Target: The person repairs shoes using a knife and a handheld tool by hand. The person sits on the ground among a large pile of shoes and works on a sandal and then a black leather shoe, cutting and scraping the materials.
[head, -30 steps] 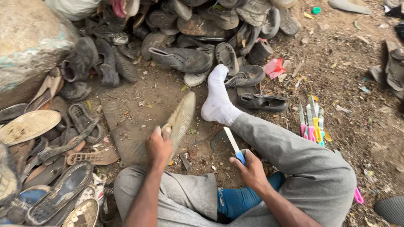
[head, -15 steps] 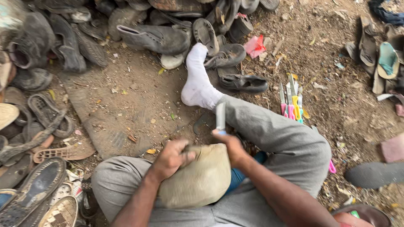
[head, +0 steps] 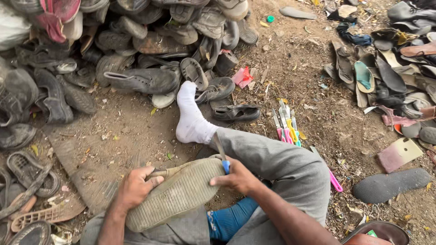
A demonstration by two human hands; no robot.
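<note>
a: from the head view, what are the hands doing?
b: the left hand is clamping the edge of a worn shoe sole that is lying across the lap, tread up

a: and the right hand?
b: it is closing around a blue-handled knife, fingers pressing the sole

a: anything nearby?
b: a white sock is resting on the dirt ground, beside a pile of old shoes

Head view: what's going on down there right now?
A person sits on the dirt ground among piles of worn shoes. The left hand grips one end of a shoe sole lying tread-up across the lap. The right hand holds a blue-handled knife at the sole's far edge, blade pointing up. More knives lie beside the leg.
</note>
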